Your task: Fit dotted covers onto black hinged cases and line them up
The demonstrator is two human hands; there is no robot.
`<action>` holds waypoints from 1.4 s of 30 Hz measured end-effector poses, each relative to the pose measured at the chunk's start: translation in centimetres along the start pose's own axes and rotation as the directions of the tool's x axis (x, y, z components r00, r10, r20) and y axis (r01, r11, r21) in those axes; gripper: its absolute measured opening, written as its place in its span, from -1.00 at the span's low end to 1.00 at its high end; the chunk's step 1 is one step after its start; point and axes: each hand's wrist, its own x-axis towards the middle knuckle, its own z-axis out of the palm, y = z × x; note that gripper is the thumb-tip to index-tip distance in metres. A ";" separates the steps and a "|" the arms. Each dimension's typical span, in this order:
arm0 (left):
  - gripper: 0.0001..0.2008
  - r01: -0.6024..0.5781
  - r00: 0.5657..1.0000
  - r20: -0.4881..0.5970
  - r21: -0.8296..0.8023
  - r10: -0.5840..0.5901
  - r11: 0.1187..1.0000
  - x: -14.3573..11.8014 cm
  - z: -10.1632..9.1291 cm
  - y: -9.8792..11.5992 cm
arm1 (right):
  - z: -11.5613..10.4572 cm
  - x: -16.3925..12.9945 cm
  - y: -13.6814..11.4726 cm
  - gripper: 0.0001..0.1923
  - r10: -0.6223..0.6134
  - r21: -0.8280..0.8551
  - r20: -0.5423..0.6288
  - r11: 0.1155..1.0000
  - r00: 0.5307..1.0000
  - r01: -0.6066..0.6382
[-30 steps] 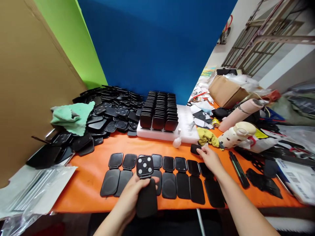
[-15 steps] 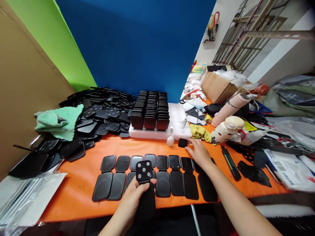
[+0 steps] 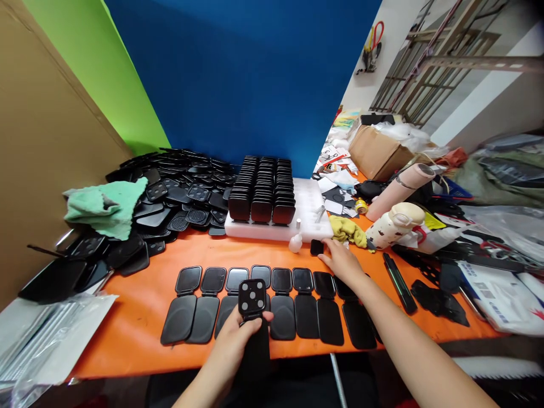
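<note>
Left hand (image 3: 238, 335) curled in a grip, right hand (image 3: 343, 262) outstretched, palm down, perhaps pinching

A bare lane of orange surface (image 3: 212, 249) runs between the white foam block (image 3: 306, 198) and the row of hinged black plates (image 3: 283, 318). The small white bottle (image 3: 295, 244) and right hand (image 3: 342, 262) obstruct its right end; a black plate pile (image 3: 178, 195) bounds the far left.

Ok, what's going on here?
The person's left hand holds a two-part black piece, five pale dots showing. The right hand is at a small black square on the orange table; touching or not is hard to tell. A row of similar pieces lies nearby, and black plates stand on white foam.
</note>
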 end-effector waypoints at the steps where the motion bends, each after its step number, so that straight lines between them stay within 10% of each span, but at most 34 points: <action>1: -0.73 -0.010 1.000 0.001 0.009 0.010 1.000 0.1 -0.1 -0.2 | 0.0 0.2 0.1 -0.64 -0.003 0.009 0.007 1.000 1.000 0.003; 42: -0.74 -0.018 1.000 -0.022 0.006 0.018 1.000 -0.1 0.1 0.7 | 0.6 0.6 0.5 -0.71 0.244 0.369 -0.123 0.911 0.962 -0.184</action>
